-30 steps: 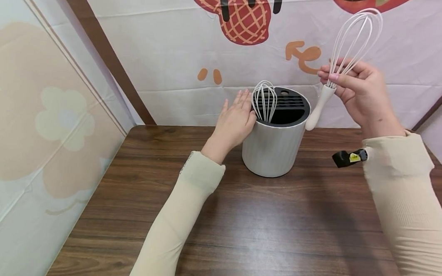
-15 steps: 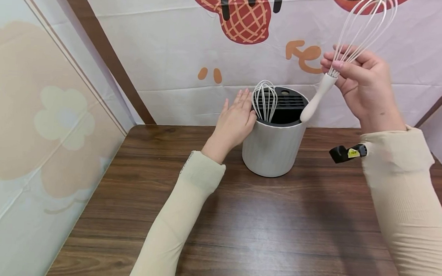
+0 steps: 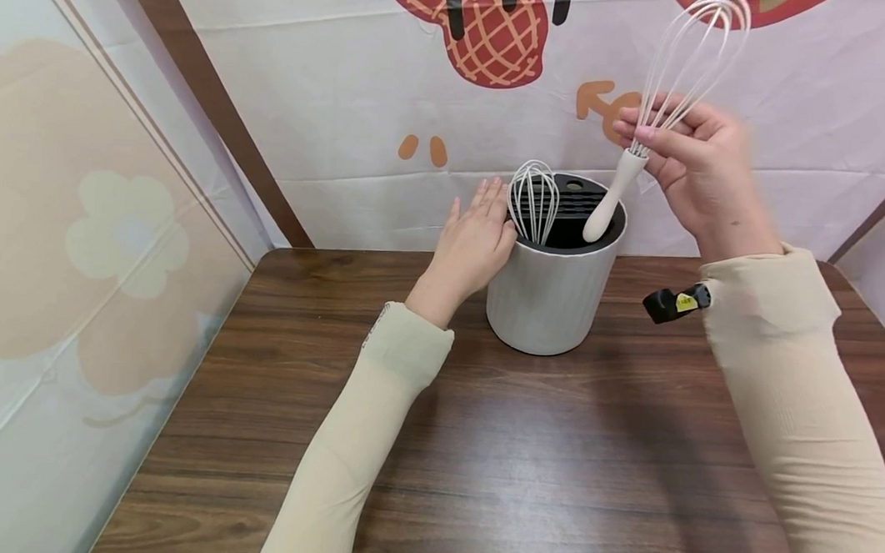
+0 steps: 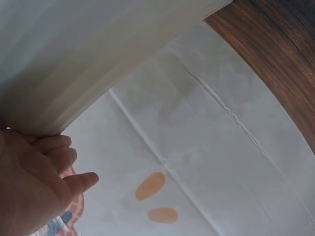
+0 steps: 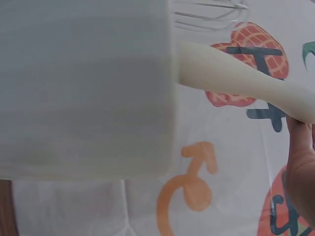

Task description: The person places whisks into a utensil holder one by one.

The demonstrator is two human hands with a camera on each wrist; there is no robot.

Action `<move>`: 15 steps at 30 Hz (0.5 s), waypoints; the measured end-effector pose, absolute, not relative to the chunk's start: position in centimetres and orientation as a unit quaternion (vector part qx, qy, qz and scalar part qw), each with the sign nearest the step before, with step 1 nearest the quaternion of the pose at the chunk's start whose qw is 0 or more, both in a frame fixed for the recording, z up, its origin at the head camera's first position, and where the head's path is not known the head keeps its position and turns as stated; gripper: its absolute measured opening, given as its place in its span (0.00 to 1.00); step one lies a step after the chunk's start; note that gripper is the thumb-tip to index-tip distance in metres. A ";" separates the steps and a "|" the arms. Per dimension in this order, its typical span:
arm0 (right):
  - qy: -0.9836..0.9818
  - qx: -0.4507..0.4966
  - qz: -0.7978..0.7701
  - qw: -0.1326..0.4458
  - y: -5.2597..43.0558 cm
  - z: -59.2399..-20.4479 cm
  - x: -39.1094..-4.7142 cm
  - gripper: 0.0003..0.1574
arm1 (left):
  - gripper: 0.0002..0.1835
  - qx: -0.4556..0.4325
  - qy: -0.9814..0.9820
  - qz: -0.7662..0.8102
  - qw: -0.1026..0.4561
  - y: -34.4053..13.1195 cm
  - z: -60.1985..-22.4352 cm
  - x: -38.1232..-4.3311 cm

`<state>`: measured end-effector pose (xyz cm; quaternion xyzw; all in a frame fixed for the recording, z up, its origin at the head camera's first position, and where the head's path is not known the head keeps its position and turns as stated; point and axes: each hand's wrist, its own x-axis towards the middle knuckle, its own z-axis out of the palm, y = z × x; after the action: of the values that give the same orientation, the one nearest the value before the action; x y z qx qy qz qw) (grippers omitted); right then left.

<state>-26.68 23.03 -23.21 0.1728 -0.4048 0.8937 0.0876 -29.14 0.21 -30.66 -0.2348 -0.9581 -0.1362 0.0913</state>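
My right hand pinches a large white whisk at the base of its wires, holding it upright with a tilt. The whisk's handle end hangs over the open compartment of a white ribbed utensil holder with a black slotted top. In the right wrist view the whisk handle runs behind the holder's wall. A smaller white whisk stands in the holder at the left, wires up. My left hand rests on the holder's left side with its fingers straight; in the left wrist view its fingers touch the wall.
The holder stands on a dark wooden table near the back edge. A printed white cloth hangs close behind, and another flowered cloth hangs at the left. A small black device is strapped at my right wrist.
My right hand has moved left with the large whisk, after rising a little. The handle end has gone from beside the holder's right rim to over its opening. My left hand has stayed put.
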 end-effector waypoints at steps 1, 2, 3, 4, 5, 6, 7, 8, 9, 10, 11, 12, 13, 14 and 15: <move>-0.411 0.171 0.892 0.083 22.9 -23.3 -26.7 0.16 | 0.30 -0.235 -0.958 -0.135 0.091 0.2 -30.6 -29.1; -0.417 0.170 0.889 0.079 22.9 -23.5 -26.8 0.16 | 0.30 -0.235 -0.958 -0.135 0.091 0.3 -30.6 -29.1; -0.424 0.169 0.887 0.075 22.8 -23.7 -26.9 0.17 | 0.30 -0.235 -0.958 -0.134 0.091 0.3 -30.6 -29.1; -0.429 0.168 0.885 0.071 22.7 -23.9 -27.0 0.17 | 0.30 -0.235 -0.958 -0.134 0.092 0.3 -30.6 -29.1; -0.437 0.167 0.881 0.069 22.7 -24.1 -27.0 0.18 | 0.30 -0.235 -0.958 -0.133 0.093 0.3 -30.6 -29.1; -0.444 0.165 0.878 0.066 22.7 -24.3 -27.1 0.18 | 0.30 -0.235 -0.958 -0.133 0.094 0.3 -30.6 -29.1; -0.451 0.163 0.875 0.064 22.7 -24.5 -27.2 0.18 | 0.30 -0.235 -0.958 -0.132 0.094 0.3 -30.6 -29.1; -0.460 0.162 0.871 0.062 22.7 -24.7 -27.2 0.17 | 0.30 -0.235 -0.958 -0.131 0.094 0.3 -30.6 -29.1; -0.466 0.161 0.868 0.060 22.7 -24.9 -27.3 0.17 | 0.30 -0.235 -0.958 -0.131 0.094 0.4 -30.7 -29.1; -0.472 0.160 0.865 0.057 22.7 -25.1 -27.4 0.17 | 0.30 -0.235 -0.958 -0.131 0.094 0.4 -30.7 -29.1; -0.479 0.158 0.862 0.055 22.8 -25.3 -27.4 0.17 | 0.30 -0.236 -0.958 -0.131 0.094 0.4 -30.7 -29.0; -0.483 0.156 0.860 0.052 22.8 -25.5 -27.5 0.16 | 0.30 -0.236 -0.958 -0.132 0.094 0.3 -30.7 -29.0; -0.487 0.154 0.858 0.050 22.8 -25.6 -27.5 0.16 | 0.30 -0.235 -0.958 -0.132 0.094 0.3 -30.7 -29.0; -0.489 0.152 0.858 0.046 22.9 -25.8 -27.6 0.16 | 0.30 -0.236 -0.958 -0.133 0.095 0.3 -30.7 -29.1; -0.491 0.150 0.857 0.043 22.9 -25.9 -27.6 0.16 | 0.30 -0.236 -0.958 -0.133 0.095 0.3 -30.7 -29.1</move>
<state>-27.61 22.90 -25.91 0.1497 -0.4908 0.8573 0.0426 -29.06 0.32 -30.71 -0.2356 -0.9580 -0.1331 0.0953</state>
